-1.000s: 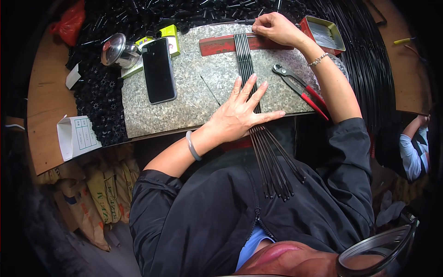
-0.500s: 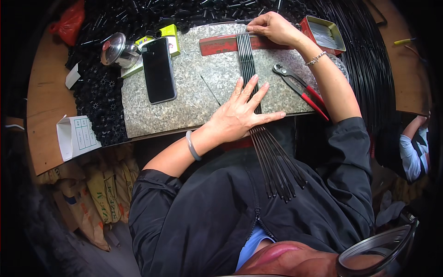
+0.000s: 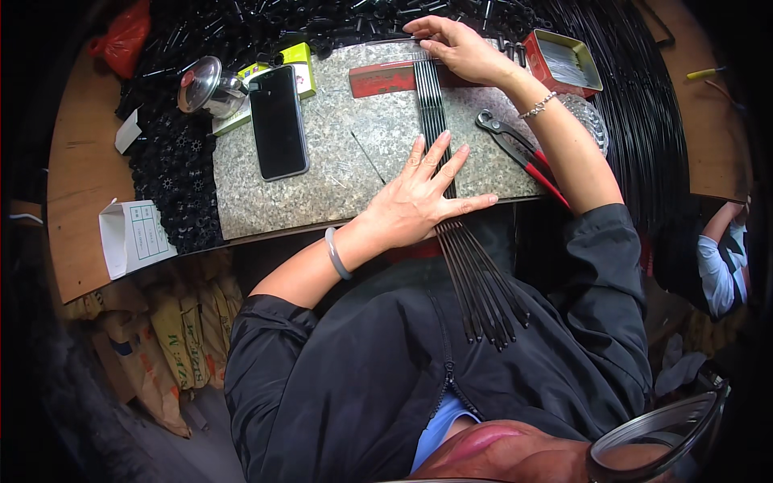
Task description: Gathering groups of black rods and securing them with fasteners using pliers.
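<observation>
My left hand (image 3: 415,193) lies flat with spread fingers over a row of thin black rods (image 3: 432,101). The rods run side by side across the speckled board (image 3: 330,161). Toward me their dark-tipped ends fan out past the board's near edge, over my lap. Their far ends cross a worn red bar (image 3: 382,81). Above that bar my right hand (image 3: 459,48) hovers near the far ends, its fingers apart and pointing left. Nothing shows between them. A single thin black rod (image 3: 366,154) lies left of the row, its near end by my left hand.
Red-handled cutting pliers (image 3: 509,145) lie under my right forearm. Around the board are a phone (image 3: 279,121), a lidded glass jar (image 3: 199,84), a red tin (image 3: 541,66), a glass dish (image 3: 594,121), heaped black parts (image 3: 173,173) and long black strands (image 3: 644,153). Another person (image 3: 715,258) is at far right.
My right hand has shifted left and slightly away from me, its fingers going from a pinch at the rods' far ends to apart. The left hand stays in place.
</observation>
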Demonstrator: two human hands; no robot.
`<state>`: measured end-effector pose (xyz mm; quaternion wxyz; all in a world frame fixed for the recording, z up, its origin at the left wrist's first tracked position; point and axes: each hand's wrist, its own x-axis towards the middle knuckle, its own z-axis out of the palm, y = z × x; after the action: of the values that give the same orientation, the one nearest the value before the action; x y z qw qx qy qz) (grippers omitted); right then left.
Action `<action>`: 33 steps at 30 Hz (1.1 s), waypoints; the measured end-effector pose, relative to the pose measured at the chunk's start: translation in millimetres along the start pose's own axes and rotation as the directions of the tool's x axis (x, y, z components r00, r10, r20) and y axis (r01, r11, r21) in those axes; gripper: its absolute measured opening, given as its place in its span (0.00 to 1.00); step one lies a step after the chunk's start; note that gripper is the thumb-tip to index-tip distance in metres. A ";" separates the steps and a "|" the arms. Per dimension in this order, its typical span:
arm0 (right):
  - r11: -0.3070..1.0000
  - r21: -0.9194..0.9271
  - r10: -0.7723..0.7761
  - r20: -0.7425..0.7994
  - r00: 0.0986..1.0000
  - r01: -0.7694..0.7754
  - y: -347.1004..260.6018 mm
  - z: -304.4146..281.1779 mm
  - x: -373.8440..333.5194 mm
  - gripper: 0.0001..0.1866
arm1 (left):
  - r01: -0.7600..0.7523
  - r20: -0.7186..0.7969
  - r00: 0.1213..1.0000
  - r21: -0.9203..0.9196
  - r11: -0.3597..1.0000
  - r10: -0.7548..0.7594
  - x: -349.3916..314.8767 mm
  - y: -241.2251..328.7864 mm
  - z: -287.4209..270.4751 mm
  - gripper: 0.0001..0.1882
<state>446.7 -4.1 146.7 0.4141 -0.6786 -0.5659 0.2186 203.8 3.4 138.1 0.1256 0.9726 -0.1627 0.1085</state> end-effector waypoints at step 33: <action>0.930 -0.239 -0.350 -0.342 0.872 0.280 -169.5 -47.8 -196.1 0.04 | -0.167 -0.246 0.968 -0.510 0.844 0.043 12.0 57.3 -114.7 0.14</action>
<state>332.1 -202.5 277.1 0.4816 -0.6411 -0.5962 -0.0398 175.7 -20.4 261.5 0.3989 0.8716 -0.2241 0.1759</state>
